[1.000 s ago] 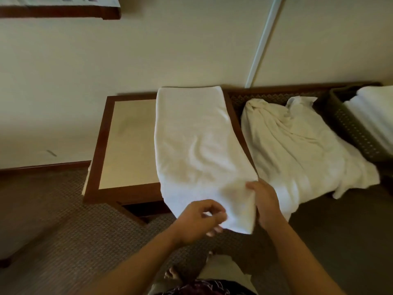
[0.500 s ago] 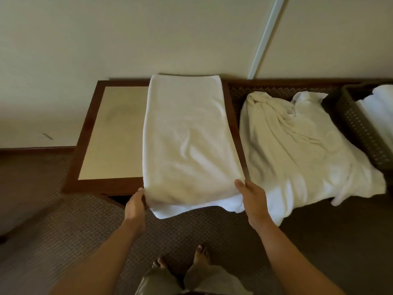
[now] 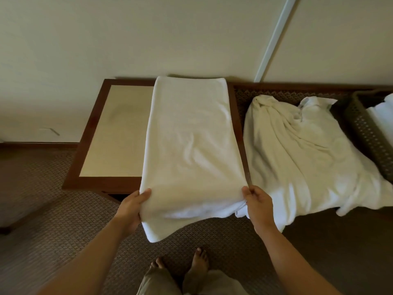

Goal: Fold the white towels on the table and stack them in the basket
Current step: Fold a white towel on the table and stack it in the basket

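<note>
While the half-folded towel (image 3: pixel 191 145) lies lengthwise on the table (image 3: pixel 114 133), its long axis runs straight away from the person, from the near edge, where it overhangs, to the far edge by the wall. The left hand (image 3: pixel 131 206) grips the towel's near left corner, thumb on top and fingers curled beneath; the right hand (image 3: pixel 256 204) pinches the near right corner just at the table's near right corner. Both hands sit level at the near end, neither nearer than the other, so the likely next fold, as I judge it, carries this end forward toward the far edge. An unfolded towel (image 3: pixel 302 154) lies crumpled just right of the table, and the basket (image 3: pixel 365 128), already holding folded towels (image 3: pixel 382 116), stands beyond it, nearer the right hand.
</note>
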`<action>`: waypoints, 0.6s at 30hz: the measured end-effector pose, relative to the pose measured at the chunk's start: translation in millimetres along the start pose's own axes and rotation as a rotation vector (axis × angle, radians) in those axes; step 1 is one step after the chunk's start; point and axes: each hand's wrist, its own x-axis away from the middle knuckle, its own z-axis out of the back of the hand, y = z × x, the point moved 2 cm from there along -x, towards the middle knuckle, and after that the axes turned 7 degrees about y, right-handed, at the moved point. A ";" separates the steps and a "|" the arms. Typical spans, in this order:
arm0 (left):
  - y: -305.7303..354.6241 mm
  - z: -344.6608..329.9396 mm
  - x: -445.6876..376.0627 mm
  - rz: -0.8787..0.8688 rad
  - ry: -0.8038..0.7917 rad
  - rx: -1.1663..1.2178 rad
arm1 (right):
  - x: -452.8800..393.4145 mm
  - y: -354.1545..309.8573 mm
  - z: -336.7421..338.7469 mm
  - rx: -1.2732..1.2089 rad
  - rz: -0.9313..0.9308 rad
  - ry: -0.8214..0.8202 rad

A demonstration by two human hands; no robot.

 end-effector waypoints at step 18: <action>4.1 0.0 2.8 -0.303 0.272 -0.587 | -6.2 12.8 1.1 0.113 -0.009 0.100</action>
